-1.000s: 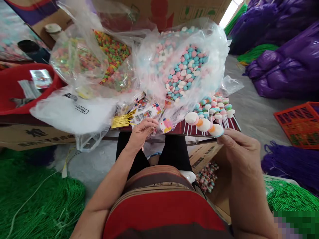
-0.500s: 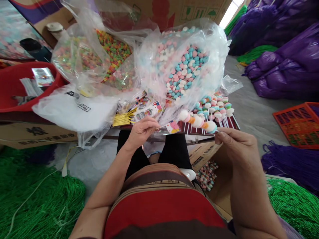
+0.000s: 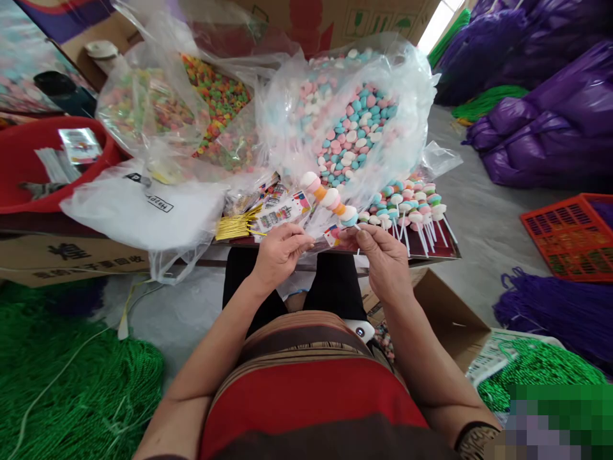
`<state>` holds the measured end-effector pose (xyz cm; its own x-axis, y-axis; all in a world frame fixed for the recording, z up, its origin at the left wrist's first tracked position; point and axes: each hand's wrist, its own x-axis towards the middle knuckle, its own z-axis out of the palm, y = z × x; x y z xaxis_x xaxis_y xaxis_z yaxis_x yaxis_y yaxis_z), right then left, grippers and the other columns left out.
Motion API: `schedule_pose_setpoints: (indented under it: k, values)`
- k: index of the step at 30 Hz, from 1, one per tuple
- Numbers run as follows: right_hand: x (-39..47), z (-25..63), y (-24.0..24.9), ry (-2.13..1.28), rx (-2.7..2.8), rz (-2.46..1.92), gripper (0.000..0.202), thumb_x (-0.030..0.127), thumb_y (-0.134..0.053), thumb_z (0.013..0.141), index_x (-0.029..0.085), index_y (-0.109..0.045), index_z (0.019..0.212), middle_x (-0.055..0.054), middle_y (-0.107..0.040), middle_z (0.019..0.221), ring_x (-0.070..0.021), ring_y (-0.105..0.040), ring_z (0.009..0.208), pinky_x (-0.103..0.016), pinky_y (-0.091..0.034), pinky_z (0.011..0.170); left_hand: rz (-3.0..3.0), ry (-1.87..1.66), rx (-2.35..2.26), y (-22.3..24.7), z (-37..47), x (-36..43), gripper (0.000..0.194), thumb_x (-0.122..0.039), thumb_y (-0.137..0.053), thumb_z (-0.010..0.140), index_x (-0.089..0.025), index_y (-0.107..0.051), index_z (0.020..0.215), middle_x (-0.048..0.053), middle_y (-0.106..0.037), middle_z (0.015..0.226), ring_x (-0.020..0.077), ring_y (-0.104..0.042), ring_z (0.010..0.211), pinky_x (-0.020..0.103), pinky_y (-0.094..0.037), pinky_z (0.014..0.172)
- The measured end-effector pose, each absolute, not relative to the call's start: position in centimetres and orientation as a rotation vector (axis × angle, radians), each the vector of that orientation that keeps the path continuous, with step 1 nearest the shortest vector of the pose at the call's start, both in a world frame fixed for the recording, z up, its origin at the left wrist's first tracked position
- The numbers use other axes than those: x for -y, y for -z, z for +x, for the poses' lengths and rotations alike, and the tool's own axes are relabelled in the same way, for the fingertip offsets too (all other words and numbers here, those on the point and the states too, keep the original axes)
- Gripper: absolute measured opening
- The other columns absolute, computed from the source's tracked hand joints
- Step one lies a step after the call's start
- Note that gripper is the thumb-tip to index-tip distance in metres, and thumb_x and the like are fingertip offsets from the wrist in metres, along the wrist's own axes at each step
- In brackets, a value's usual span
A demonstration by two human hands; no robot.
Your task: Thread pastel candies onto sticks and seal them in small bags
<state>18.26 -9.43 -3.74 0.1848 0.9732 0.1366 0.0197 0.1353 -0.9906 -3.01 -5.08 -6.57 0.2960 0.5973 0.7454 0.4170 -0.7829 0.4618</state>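
Observation:
Thumb and fingers of my right hand (image 3: 389,259) are closed on the white stick of a candy skewer (image 3: 330,199). The skewer slants up to the left, with white, pink, orange and blue candies threaded along it. My left hand (image 3: 282,252) is closed in a pinch on the edge of a small clear printed bag (image 3: 331,235), which spans the gap between the hands. Its far end lies close to the right fingertips; whether they touch it I cannot tell. Just beyond the left hand are gold twist ties (image 3: 234,225) and flat printed bags (image 3: 282,214).
More candy skewers (image 3: 416,201) lie at the table's right end. Behind stand open bags of pastel candies (image 3: 352,137) and ring candies (image 3: 218,105). A red basin (image 3: 108,160) sits at the left, beside white plastic bags (image 3: 148,211). A cardboard box (image 3: 450,319) stands below right.
My right hand has moved left with the candy skewer, bringing it close to the left hand and the printed bag. The left hand has shifted slightly right, still pinching.

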Motion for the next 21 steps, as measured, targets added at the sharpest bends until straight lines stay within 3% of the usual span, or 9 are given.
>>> schedule_pose_setpoints:
  k: [4,11,21]
  values:
    - [9.2,18.4,4.1,-0.891,1.172,-1.246,0.027,0.051,-0.068,0.094,0.027,-0.078,0.099,-0.001,-0.078,0.086,-0.0169,-0.068,0.075,-0.033,-0.056,0.071,2.365,-1.497,-0.953,6.9,-3.0,5.1,0.016,-0.026,-0.061,0.099,-0.021,-0.075,0.094,0.002,-0.071,0.087,0.0124,-0.063,0.08,0.026,-0.048,0.076]
    - [9.0,18.5,4.3,-0.815,1.247,-1.298,0.025,0.051,-0.066,0.095,0.028,-0.078,0.095,-0.001,-0.079,0.096,-0.0203,-0.071,0.096,-0.039,-0.054,0.097,2.394,-1.5,-0.947,7.0,-3.3,5.0,0.017,-0.026,-0.061,0.099,-0.02,-0.075,0.093,0.003,-0.072,0.087,0.0126,-0.064,0.08,0.026,-0.049,0.075]
    - [8.5,18.5,5.1,-0.855,1.203,-1.222,0.027,0.053,-0.066,0.094,0.028,-0.076,0.091,0.0,-0.077,0.091,-0.0206,-0.069,0.094,-0.038,-0.053,0.096,2.39,-1.387,-0.965,7.1,-3.4,5.0,0.023,-0.031,-0.057,0.101,-0.021,-0.075,0.092,0.003,-0.072,0.088,0.0121,-0.065,0.08,0.027,-0.048,0.076]
